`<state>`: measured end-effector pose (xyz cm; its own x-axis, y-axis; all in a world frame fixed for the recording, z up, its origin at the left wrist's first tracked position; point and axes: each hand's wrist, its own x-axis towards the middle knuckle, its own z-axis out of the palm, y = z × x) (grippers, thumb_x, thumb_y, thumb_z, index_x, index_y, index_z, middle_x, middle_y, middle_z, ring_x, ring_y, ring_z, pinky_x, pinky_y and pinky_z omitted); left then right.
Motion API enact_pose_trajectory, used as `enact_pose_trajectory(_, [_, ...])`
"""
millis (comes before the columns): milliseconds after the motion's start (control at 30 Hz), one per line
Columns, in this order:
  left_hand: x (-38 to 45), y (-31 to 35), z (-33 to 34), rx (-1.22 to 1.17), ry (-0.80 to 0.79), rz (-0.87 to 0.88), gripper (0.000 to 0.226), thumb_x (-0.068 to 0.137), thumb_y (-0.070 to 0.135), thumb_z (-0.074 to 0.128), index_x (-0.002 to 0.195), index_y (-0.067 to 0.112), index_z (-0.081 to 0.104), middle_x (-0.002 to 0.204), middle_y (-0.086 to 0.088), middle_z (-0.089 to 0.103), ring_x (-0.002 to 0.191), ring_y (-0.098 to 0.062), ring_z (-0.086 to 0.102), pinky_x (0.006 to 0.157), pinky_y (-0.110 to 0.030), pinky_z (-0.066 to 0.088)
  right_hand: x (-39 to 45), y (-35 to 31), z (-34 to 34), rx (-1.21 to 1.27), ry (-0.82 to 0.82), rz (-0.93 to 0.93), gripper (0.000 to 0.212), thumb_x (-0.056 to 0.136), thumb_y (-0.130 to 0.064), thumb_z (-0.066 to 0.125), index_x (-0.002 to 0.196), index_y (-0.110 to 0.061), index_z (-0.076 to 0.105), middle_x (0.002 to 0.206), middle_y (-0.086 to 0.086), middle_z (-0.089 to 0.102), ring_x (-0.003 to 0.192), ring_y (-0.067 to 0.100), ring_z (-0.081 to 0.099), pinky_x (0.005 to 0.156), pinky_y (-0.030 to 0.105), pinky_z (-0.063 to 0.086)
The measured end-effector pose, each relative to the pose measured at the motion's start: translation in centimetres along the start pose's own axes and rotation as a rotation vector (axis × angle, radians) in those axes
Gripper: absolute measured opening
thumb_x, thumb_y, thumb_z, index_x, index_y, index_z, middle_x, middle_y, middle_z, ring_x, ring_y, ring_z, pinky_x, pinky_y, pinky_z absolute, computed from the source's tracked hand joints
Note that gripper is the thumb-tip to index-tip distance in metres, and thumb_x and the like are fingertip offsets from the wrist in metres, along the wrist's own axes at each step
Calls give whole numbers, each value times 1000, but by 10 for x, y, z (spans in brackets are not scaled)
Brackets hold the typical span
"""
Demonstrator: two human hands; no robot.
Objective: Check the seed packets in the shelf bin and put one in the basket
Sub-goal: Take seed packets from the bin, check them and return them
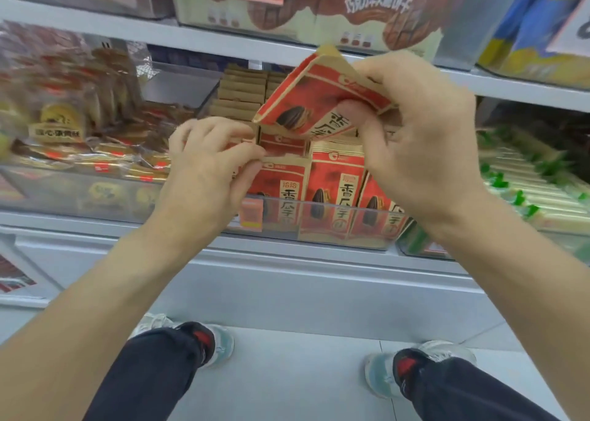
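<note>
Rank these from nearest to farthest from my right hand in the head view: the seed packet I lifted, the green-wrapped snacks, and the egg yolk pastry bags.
1. The lifted seed packet: gripped in the right hand, above the bin.
2. The green-wrapped snacks: next bin to the right.
3. The egg yolk pastry bags: far left, past the left hand.

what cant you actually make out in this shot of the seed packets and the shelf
- Basket: nowhere in the head view, outside the frame.
- Lifted seed packet: its print is partly covered by the right hand, whose grip bends it.
- Packets behind the left hand: hidden by its fingers, so what it pinches is uncertain.
- Snack bags at left: motion blur smears the labels.
- Bin depth: rear rows too small to count.
</note>
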<state>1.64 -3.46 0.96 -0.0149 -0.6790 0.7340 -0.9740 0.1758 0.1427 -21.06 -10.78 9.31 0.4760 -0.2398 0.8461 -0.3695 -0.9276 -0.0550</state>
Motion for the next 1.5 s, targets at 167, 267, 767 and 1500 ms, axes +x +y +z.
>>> enact_pose_trajectory(167, [-8, -3, 0, -107, 6, -44, 25, 98, 28, 57, 105, 12, 75, 137, -19, 55, 126, -38, 49, 105, -55, 36, 21, 1, 16, 21, -242, 126, 13, 97, -8, 61, 109, -5, 66, 92, -4, 60, 82, 6, 49, 72, 13, 37])
enact_pose_trajectory(267, [-10, -1, 1, -162, 10, -72, 28, 98, 30, 54, 103, 13, 75, 139, -17, 53, 128, -34, 48, 109, -59, 33, 30, 2, 29, 9, -467, 231, 11, 103, -13, 55, 109, -12, 65, 83, -7, 59, 72, 11, 52, 65, 28, 37])
enact_pose_trajectory(767, [-14, 7, 12, -288, 45, -131, 30, 102, 21, 48, 125, 16, 66, 129, 4, 64, 141, -19, 41, 122, -52, 17, 52, -9, 58, -4, -1074, 366, 47, 103, -38, 53, 59, -24, 63, 43, -11, 46, 44, 5, 44, 53, 24, 35])
enact_pose_trajectory(1500, [-28, 36, 6, -303, 34, -349, 42, 96, 37, 47, 134, 20, 55, 130, 5, 54, 123, -15, 39, 96, -24, 24, 30, -2, 55, -27, -222, 132, 15, 97, -11, 64, 105, -12, 77, 95, 0, 73, 91, 16, 66, 84, 36, 55])
